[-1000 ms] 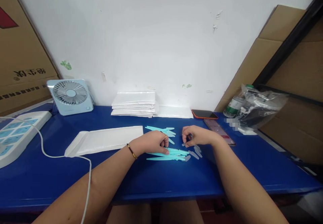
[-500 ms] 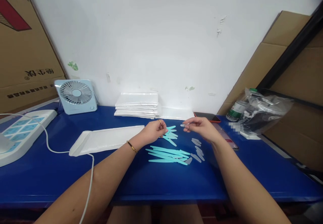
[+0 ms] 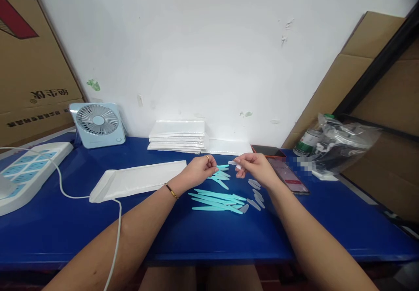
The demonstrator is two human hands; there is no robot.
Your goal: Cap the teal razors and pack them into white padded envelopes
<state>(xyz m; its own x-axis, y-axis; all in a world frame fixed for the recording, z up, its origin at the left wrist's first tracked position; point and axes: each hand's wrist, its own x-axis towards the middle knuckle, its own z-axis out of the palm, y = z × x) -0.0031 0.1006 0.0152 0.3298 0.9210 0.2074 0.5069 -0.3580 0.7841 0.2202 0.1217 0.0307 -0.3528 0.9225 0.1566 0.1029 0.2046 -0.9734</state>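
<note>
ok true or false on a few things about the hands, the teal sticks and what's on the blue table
1. Both hands are raised above the table. True: the left hand and right hand meet over the teal sticks.
2. The right hand pinches a small clear cap. True.
3. The fan stands at the right end. False: at the left.
4. The white envelope lies on top of the phone. False: they are far apart.

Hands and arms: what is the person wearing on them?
Both forearms are bare, with no sleeves or gloves in view. The left hand has a gold ring on one finger and a thin dark bracelet with gold at the wrist. The right hand shows nothing worn.
</note>
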